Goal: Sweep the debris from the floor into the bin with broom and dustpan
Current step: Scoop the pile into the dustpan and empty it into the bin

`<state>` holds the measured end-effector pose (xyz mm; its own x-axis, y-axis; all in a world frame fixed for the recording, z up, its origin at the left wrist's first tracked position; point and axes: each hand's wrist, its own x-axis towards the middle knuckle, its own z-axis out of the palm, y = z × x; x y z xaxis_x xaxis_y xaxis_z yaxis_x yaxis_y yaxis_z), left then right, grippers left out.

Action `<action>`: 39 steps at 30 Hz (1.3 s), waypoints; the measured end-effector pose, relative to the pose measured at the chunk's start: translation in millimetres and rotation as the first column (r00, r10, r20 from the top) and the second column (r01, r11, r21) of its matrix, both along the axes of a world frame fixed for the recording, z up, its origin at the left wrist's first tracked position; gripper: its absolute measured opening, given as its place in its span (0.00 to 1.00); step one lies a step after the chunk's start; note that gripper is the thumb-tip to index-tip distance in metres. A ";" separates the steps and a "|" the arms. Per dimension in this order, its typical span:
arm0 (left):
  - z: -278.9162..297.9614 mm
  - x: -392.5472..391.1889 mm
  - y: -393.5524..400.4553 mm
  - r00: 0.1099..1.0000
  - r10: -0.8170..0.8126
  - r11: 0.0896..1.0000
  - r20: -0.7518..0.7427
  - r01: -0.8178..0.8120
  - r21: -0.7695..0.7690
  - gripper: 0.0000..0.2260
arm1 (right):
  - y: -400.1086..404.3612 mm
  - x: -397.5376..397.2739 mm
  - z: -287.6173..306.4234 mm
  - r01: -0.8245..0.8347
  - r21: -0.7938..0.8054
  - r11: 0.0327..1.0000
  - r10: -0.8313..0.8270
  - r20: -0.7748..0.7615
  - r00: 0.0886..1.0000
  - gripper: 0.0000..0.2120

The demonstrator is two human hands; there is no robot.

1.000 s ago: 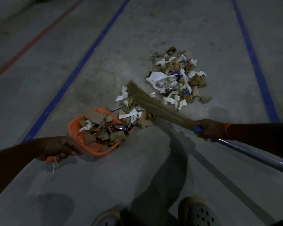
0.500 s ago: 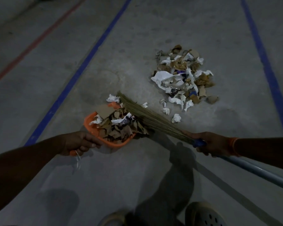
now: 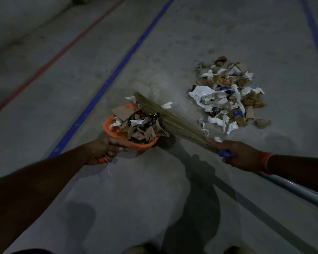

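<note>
Left hand [image 3: 106, 150] grips the handle of the orange dustpan [image 3: 136, 143], heaped with card and paper scraps. Right hand [image 3: 240, 155] clutches the broom [image 3: 173, 121] where bristles meet pole, bristles lying across the pan's right edge. Debris pile [image 3: 228, 96] sits on the concrete floor [image 3: 154, 198] beyond, between two blue lines [image 3: 106, 85].

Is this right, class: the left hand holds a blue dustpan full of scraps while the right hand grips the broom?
One detail is wrong: the head view shows the dustpan is orange, not blue. The left hand holds it full of scraps, and the right hand grips the broom.
</note>
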<state>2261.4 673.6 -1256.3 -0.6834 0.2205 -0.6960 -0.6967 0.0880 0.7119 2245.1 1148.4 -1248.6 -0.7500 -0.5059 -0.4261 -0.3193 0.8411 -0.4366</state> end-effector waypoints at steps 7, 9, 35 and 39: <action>3.5 -15.6 -5.8 0.991 0.119 0.993 -0.066 -0.118 0.017 0.15 | -34.3 -28.8 -5.9 -0.074 -0.018 0.997 0.072 -0.102 0.992 0.41; 6.6 -20.8 -12.6 0.986 0.147 0.989 -0.076 -0.147 0.002 0.15 | -46.3 -39.9 -0.4 -0.095 -0.007 0.995 0.093 -0.131 0.987 0.41; 370.9 87.9 -294.6 0.734 0.673 0.730 -0.096 -0.679 -0.079 0.09 | -448.6 -157.3 376.6 -0.586 -0.028 0.810 0.569 -0.205 0.796 0.44; 400.0 105.0 -385.0 0.699 0.706 0.693 -0.117 -0.715 -0.087 0.09 | -560.8 -159.2 401.8 -0.608 -0.098 0.788 0.592 -0.147 0.792 0.43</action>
